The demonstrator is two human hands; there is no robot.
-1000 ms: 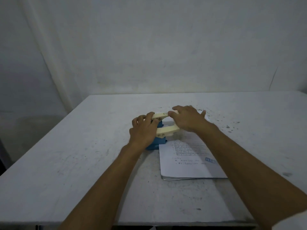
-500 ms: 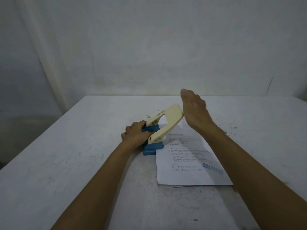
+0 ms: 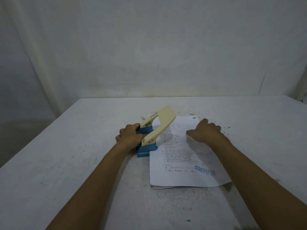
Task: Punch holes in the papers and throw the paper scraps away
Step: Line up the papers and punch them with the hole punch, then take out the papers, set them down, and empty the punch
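Note:
A hole punch (image 3: 152, 132) with a blue base and a cream lever stands on the white table (image 3: 66, 163), its lever raised and tilted up to the right. My left hand (image 3: 129, 136) grips the punch's blue base from the left. A thin stack of printed papers (image 3: 184, 163) lies to the right, its left edge tucked into the punch. A punched hole shows near the sheet's far corner. My right hand (image 3: 205, 131) rests on the upper part of the papers, fingers curled at their far right edge.
Small dark specks and paper scraps (image 3: 196, 113) are scattered on the table beyond the papers. A white wall (image 3: 149, 47) rises behind the table's far edge. The table's left edge drops off to a dim floor (image 3: 20, 127).
My right hand has left the lever, which sprang up, and has come down onto the papers. My left hand moved from the lever to the blue base.

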